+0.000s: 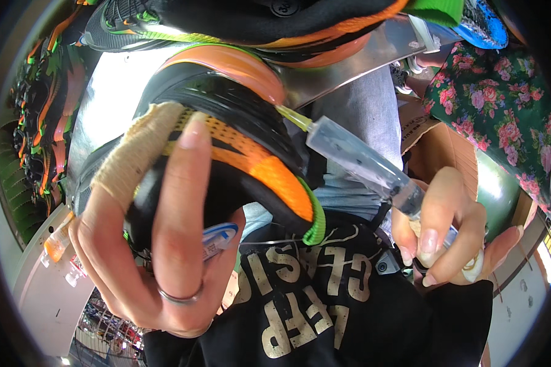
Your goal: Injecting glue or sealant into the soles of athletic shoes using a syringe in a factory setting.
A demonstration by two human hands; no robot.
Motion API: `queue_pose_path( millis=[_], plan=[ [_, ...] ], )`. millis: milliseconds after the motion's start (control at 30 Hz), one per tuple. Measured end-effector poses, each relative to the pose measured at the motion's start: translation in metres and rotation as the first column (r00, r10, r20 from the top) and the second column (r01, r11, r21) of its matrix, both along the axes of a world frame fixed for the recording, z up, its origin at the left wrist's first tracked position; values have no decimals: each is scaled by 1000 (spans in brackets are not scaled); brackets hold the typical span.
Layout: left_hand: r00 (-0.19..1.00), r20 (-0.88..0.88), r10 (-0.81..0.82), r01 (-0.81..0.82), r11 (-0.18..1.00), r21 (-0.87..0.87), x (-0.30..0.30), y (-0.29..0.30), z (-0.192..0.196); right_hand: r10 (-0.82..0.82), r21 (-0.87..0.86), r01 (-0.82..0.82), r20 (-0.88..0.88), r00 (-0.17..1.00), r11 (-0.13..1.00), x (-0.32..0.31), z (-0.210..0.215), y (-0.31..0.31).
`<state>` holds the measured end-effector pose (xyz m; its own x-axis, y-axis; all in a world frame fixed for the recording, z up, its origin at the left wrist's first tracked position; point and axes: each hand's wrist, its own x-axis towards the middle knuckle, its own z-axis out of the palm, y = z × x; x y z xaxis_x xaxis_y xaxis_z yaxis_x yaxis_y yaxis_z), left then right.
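My left hand (171, 244) is wrapped round a black sneaker (245, 137) with orange and green trim, which is turned on its side. One of its fingers is bound in tan tape (138, 144) and another wears a ring. By the shoe opening a blue-and-white piece (219, 238) shows; what it is I cannot tell. In my right hand (444, 223) a clear syringe (358, 156) points up and left. Its yellowish tip (294, 117) meets the seam between the sneaker's upper and its orange sole (242, 67).
Another black-and-orange shoe (226, 24) lies just beyond, on a metal surface (337, 73). Many similar shoes (46, 122) are stacked at far left. On the right are a cardboard box (441, 156), floral cloth (493, 104) and a blue object (483, 27).
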<state>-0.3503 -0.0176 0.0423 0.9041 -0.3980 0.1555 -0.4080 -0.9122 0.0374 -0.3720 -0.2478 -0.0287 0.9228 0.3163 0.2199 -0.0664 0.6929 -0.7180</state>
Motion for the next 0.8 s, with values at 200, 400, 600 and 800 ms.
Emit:
queue_pose_path(
  millis=[200, 400, 600, 800],
  plan=[
    [995, -40, 91, -94, 994, -55, 13, 4, 12, -21, 20, 21, -8, 1000, 1000, 10, -7, 15],
    [924, -51, 378, -375, 925, 66, 16, 17, 6, 42, 1, -42, 6, 999, 999, 26, -16, 36],
    [858, -159, 489, -495, 869, -1, 15, 23, 11, 146, 22, -146, -11, 989, 989, 34, -11, 40],
    [803, -336, 492, -560, 816, -142, 25, 42, 12, 148, 0, -149, 48, 988, 989, 35, -12, 41]
  ],
)
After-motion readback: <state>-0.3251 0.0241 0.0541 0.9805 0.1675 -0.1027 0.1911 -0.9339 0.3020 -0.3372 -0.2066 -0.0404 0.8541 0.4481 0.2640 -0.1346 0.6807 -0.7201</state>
